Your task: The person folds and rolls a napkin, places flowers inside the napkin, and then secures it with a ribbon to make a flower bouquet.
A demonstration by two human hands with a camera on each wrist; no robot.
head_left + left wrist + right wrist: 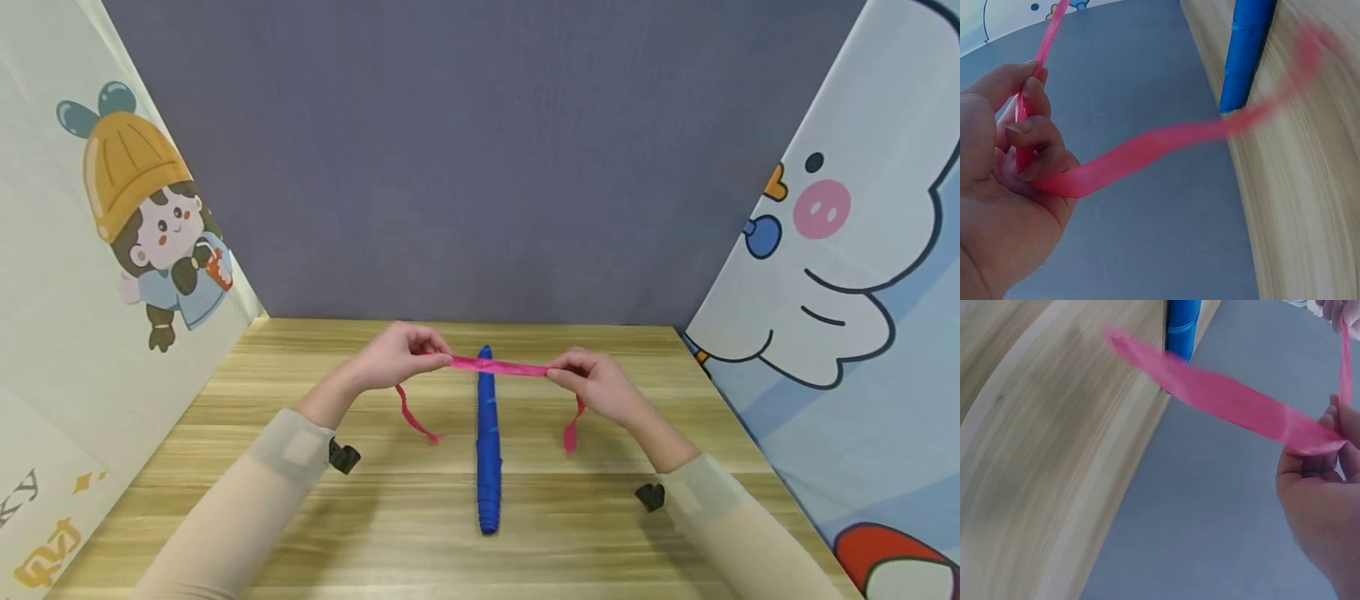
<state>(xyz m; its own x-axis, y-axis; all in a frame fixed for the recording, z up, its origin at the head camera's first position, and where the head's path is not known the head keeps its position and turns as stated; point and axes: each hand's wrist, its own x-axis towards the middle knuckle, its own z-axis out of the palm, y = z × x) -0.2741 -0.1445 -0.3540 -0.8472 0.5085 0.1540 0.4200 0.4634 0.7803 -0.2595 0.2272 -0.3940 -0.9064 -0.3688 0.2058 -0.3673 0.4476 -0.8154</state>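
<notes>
A pink ribbon (pixel 498 367) is stretched between both hands, over the far end of a long blue wrapped bundle (pixel 488 450) that looks like a folded umbrella. My left hand (pixel 401 358) pinches the ribbon between thumb and fingers; in the left wrist view its loose tail (pixel 1147 150) passes through the curled fingers and trails off, blurred at the tip. The right hand (pixel 596 385) pinches the other side, and a second tail (pixel 1229 400) hangs from it in the right wrist view. The blue bundle lies lengthwise on the table, untouched by either hand.
The wood-grain table (pixel 360 533) ends at a grey back panel (pixel 480 167). Cartoon-printed panels stand at the left (pixel 60 250) and right (pixel 847 250). Small black cameras (pixel 345 457) sit at both wrists, by the light sleeves.
</notes>
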